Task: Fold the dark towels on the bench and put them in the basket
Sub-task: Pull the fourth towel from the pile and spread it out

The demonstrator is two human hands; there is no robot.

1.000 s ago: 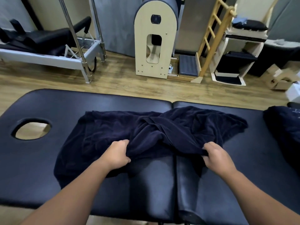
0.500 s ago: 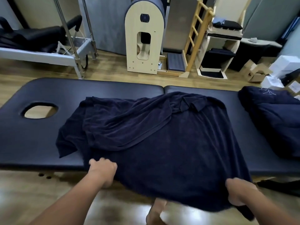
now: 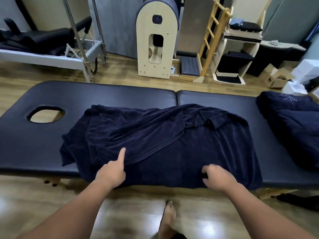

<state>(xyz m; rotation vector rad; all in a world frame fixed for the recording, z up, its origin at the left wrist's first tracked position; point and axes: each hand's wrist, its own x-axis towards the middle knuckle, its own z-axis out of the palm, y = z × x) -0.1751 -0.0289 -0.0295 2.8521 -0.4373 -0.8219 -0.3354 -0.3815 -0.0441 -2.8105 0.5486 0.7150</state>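
Navy towel (image 3: 172, 145) rumpled on massage bench (image 3: 43, 140); my left hand (image 3: 112, 171) points one finger, right hand (image 3: 217, 176) loosely curled, holding nothing—flatten upper folds before folding.

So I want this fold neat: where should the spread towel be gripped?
Probably at the two near corners of the towel, coming from the bench's near side: that hem hangs over the edge, free to pinch. The far side is bunched in ridges.

Left hand (image 3: 112, 173) points its forefinger; right hand (image 3: 217, 176) loosely curled.
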